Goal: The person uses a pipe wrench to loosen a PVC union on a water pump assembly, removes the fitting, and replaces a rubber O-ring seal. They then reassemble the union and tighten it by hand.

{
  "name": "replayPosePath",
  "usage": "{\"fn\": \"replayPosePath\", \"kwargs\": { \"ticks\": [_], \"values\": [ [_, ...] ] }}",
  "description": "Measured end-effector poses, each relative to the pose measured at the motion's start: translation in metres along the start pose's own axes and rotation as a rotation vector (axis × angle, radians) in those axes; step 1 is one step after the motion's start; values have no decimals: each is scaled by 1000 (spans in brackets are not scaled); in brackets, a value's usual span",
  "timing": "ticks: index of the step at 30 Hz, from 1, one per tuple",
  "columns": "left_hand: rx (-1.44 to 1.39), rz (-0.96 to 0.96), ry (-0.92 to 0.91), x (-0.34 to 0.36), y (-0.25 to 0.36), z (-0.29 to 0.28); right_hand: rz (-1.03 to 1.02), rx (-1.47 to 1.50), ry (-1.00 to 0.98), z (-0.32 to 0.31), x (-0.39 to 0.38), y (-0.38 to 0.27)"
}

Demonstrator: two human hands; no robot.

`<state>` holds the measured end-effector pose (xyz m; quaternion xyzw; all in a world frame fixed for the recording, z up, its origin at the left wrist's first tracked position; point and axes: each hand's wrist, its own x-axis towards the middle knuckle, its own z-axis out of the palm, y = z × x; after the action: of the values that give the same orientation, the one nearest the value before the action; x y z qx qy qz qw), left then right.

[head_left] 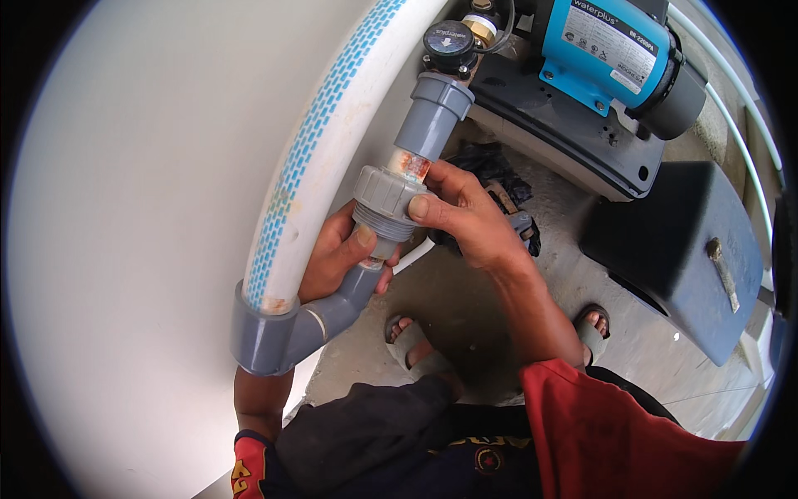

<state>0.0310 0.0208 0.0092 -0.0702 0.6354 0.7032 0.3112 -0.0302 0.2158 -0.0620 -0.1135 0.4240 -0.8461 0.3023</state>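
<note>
A grey plastic pipe union joins the pipework in front of me. My right hand (470, 216) closes on its ribbed nut (389, 190), thumb on the near side and fingers behind. My left hand (337, 258) wraps the lower part of the union from the left, its thumb just below the exposed thread (384, 224). Above the nut, a short stained pipe piece (410, 165) runs into a grey socket (431, 116). Below, a grey elbow (332, 312) leads to a larger fitting (262, 337) that holds a thick white pipe with blue dashes (324, 141).
A blue pump motor (607, 46) sits on a black base (573, 125) at the upper right. A black-capped valve (450, 41) tops the socket. A dark cover (682, 249) lies on the floor at right with a small stick-like piece on it. A pale wall (150, 208) fills the left.
</note>
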Motion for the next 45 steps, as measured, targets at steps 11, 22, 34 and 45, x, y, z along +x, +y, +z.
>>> {"fn": "replayPosePath", "kwargs": {
  "ticks": [11, 22, 34, 45],
  "values": [
    [69, 2, 45, 0, 1, 1, 36, -50, 27, 0, 3, 0],
    [43, -15, 23, -2, -8, -2, -85, 177, -126, -10, 14, 19],
    [-41, 28, 11, -1, -12, 0, -128, 341, 228, 10, 19, 2],
    [49, -42, 50, -3, -1, 4, 28, 203, 299, 10, 17, -5]
  ]
}}
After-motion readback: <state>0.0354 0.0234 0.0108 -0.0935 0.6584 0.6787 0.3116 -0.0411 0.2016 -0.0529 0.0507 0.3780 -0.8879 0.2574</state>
